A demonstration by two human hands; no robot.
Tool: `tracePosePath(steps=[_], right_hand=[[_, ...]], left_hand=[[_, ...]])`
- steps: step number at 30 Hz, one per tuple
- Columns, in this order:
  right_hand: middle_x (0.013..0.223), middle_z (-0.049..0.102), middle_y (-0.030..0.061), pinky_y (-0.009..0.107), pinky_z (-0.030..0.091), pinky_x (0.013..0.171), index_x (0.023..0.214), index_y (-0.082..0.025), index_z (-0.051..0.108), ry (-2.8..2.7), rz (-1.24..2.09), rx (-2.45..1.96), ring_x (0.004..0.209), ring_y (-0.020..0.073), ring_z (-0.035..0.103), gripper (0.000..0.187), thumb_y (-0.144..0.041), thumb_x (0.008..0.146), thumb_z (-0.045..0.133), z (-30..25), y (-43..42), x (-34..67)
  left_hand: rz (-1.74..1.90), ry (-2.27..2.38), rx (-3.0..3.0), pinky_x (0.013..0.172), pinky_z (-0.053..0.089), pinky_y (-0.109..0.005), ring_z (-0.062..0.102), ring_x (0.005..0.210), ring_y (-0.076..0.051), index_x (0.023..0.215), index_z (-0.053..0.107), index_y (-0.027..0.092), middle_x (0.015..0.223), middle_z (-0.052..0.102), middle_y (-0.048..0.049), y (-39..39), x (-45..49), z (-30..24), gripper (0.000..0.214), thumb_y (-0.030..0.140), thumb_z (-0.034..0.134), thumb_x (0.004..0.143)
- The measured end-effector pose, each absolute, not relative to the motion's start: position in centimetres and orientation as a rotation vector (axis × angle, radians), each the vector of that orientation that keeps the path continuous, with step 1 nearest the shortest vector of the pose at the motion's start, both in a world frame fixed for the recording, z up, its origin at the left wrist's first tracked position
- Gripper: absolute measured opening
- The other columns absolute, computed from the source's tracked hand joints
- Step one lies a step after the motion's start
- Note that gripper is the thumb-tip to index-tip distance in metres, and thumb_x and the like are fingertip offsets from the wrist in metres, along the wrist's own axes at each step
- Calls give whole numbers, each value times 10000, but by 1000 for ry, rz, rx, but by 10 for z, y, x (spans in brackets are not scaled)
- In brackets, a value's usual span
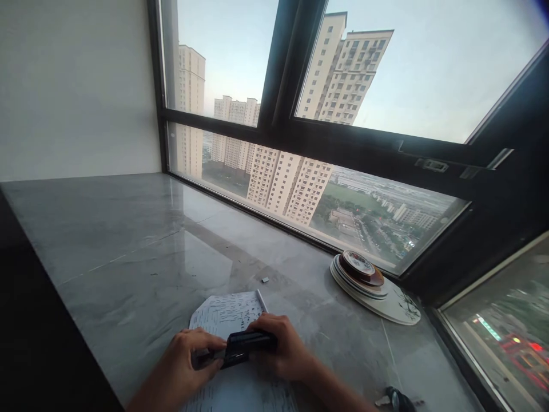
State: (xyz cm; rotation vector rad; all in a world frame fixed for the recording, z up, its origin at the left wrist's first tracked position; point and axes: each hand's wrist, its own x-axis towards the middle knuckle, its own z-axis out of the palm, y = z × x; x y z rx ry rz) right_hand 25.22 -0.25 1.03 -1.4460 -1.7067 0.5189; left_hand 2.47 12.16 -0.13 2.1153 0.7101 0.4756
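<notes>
A black stapler [244, 344] is held between both hands, just above the papers. My left hand [193, 355] pinches its left end, with fingers and thumb closed around a dark part there. My right hand [281, 346] wraps around the stapler's right end. Beneath them lie white sheets of paper [227, 309] covered in handwriting or print, with one edge curled up at the right. A small grey piece, perhaps a strip of staples [265, 280], rests on the grey marbled sill [141, 269] beyond the papers. Exactly what my left fingertips touch is partly hidden.
On the right, a stack of plates or round boards [360, 272] stands by the window frame [309, 134]. Keys with a dark fob [397, 399] lie near the bottom right. A pale wall [77, 91] rises at the left, and the sill's near edge drops into darkness.
</notes>
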Motion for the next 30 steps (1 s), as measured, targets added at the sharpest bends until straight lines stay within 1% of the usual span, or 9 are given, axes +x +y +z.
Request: tracePosePath(steps=[2,6,13,18,21,24,26,28,30], right_hand=[[849,691,12,283,422,732,1015,-217,719,-1706,507,-1445,788,190,627,305,-294,721,744,10,-3,252],[849,687,5,276,423,728,1014,-217,712,-1727,495,-1428,785,183,628,303,-288,721,747,7,-2,253],[886,690,1,278,434,745,1046,-230,694,-1763,521,-1453,814,184,636,303,-208,746,732,13,-5,253],[924,693,10,286,450,774,1096,-231,679,-1774,552,-1434,840,188,638,334,-187,771,738,17,-6,253],[923,692,15,285,453,767,1094,-224,680,-1760,565,-1430,832,186,634,326,-205,777,754,17,-6,254],[894,686,15,286,454,755,1075,-217,689,-1753,554,-1402,810,182,625,297,-233,785,751,17,-6,256],[854,676,15,293,455,744,1037,-213,700,-1767,555,-1369,783,184,614,251,-276,797,737,19,-7,257],[829,667,21,306,462,745,1010,-209,706,-1795,580,-1331,770,190,606,228,-335,820,713,22,-9,256],[836,670,31,316,473,748,1021,-210,707,-1824,632,-1291,768,196,606,256,-400,849,690,26,-12,253]], left_hand=[[459,729,2081,955,530,-360,703,1011,-254,933,814,313,1022,786,-23,122,23,1,228,254,694,749],[423,792,2067,973,525,-370,695,1058,-269,924,816,297,1087,776,-37,123,22,1,208,300,695,755],[383,797,2094,962,518,-365,695,1026,-254,955,812,321,1042,783,-19,122,14,12,233,257,692,765],[415,864,2172,959,512,-393,679,1028,-251,990,803,332,1071,765,-20,116,9,19,224,275,706,797],[418,857,2186,907,535,-387,684,988,-244,1033,794,324,1063,761,-29,116,2,16,228,293,691,831],[425,741,2171,923,536,-368,682,1008,-231,1084,780,332,1083,760,-25,119,-9,11,258,277,677,854],[411,660,2156,896,546,-346,686,983,-225,1082,782,334,1020,772,-23,120,-17,12,254,275,686,855],[431,620,2155,864,553,-339,686,948,-227,1086,782,328,947,776,-24,118,-19,15,258,304,729,835],[510,591,2184,886,543,-359,679,964,-240,1093,777,319,946,775,-25,112,-14,21,306,335,792,789]])
